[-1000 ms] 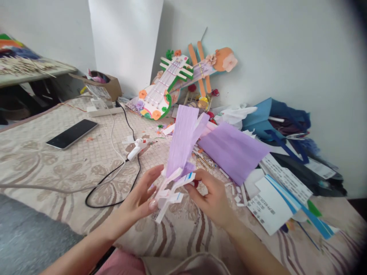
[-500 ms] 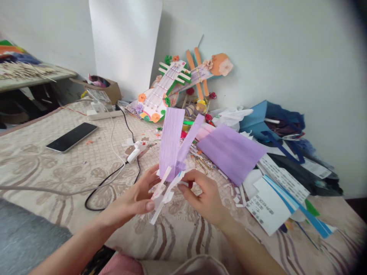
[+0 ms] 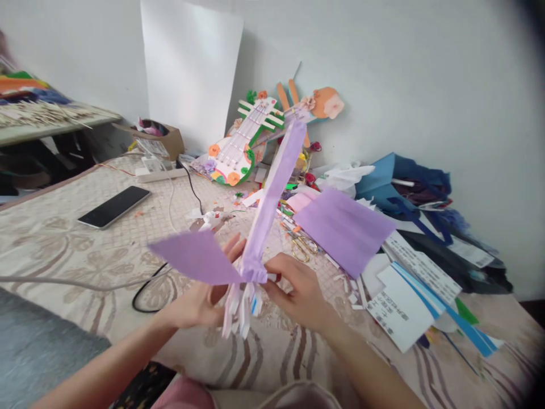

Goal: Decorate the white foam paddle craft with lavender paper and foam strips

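Between my hands is a paper craft piece [image 3: 269, 210]: a long narrow neck wrapped in purple crepe paper, with several short white paper strips [image 3: 242, 309] sticking out at its near end. A loose flap of purple crepe paper [image 3: 193, 255] spreads leftward from its wrapped base. My left hand [image 3: 198, 307] grips the base from the left, its fingertips partly behind the flap. At the right of the same base, my right hand [image 3: 298, 289] pinches with thumb and forefinger. A white glue gun [image 3: 210, 218] lies beyond, partly hidden by the flap.
A sheet of purple crepe paper [image 3: 344, 227], gold-handled scissors [image 3: 303, 248] and printed card [image 3: 400, 304] lie to the right. A phone [image 3: 114, 207] and cables are on the left. Decorated paper instruments [image 3: 242, 142] lean at the back, with a blue bag [image 3: 378, 176] further right.
The piece has turned in my hands. Its purple flap has swung from upright down to the left, baring the long wrapped neck, and the white strips now point toward me.
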A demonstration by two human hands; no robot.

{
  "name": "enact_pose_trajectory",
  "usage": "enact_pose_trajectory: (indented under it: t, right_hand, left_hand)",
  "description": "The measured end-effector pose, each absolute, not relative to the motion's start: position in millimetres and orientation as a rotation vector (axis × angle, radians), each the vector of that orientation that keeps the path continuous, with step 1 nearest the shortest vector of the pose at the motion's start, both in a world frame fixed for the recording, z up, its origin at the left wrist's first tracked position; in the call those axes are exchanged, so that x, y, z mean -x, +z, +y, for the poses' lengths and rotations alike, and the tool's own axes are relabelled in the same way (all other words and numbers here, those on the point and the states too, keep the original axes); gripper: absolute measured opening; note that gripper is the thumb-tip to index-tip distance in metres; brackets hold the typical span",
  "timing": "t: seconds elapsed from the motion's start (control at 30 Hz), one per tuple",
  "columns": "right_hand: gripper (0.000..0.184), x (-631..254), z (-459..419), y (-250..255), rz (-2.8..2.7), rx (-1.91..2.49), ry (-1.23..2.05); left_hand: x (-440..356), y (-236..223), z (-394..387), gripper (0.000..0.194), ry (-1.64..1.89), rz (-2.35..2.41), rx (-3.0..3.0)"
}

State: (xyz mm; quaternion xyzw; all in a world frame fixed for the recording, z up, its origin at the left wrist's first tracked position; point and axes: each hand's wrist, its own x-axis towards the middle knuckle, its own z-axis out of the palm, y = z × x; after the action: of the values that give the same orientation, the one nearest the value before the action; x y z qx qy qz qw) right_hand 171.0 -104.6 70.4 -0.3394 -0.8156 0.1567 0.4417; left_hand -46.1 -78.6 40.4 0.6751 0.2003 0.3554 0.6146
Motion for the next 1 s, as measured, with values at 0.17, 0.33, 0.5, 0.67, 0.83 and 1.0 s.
enact_pose_trajectory:
  t: [0.17, 0.33, 0.5, 0.67, 0.83, 1.0]
  right_hand:
    - [0.006, -181, -83, 47, -1.973, 0.966, 0.338]
    - [0.007, -192, -74, 49, -1.94, 1.001, 0.324]
    - [0.01, -197, -63, 51, -1.951, 0.955, 0.316]
    - [0.012, -202, -51, 39, -1.976, 1.008, 0.343]
    - [0.011, -204, -47, 31, -2.003, 1.032, 0.394]
    - [0.016, -208, -45, 33, -2.051, 1.042, 0.507]
  left_hand:
    - [32, -2, -42, 0.113, 0.876, 0.405, -1.468]
    - [7, 3, -28, 0.108, 0.945, 0.234, -1.362]
    - [3, -4, -6, 0.12, 1.009, 0.28, -1.573]
    - [3, -26, 21, 0.128, 0.992, 0.31, -1.731]
    - [1, -41, 29, 0.132, 0.986, 0.351, -1.806]
    - [3, -39, 21, 0.128, 0.994, 0.4, -1.672]
